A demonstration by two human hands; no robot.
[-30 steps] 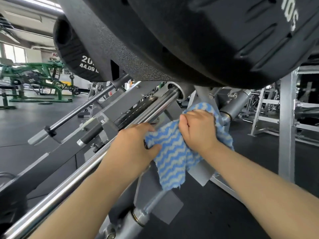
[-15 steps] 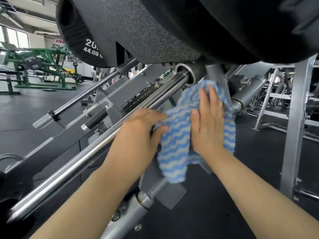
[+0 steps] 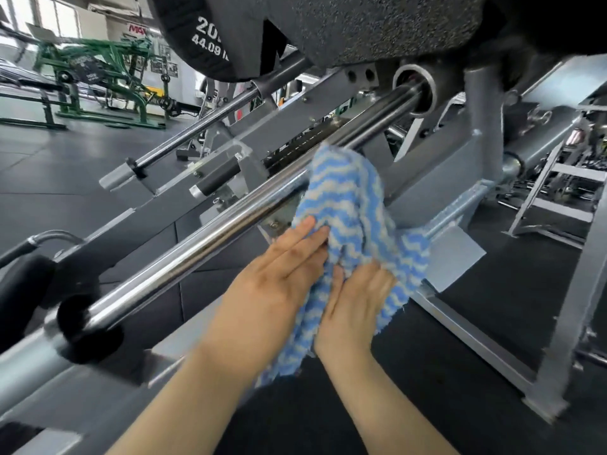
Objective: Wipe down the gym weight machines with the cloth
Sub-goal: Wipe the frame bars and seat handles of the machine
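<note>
Your left hand lies flat with straight fingers on the cloth. Your right hand, at 3 o'clock from it, curls around the cloth's lower part. The cloth hangs over the shiny bar at 12 o'clock. You look mid-wipe here; the bar's long lower end and the gray frame probably still need wiping.
</note>
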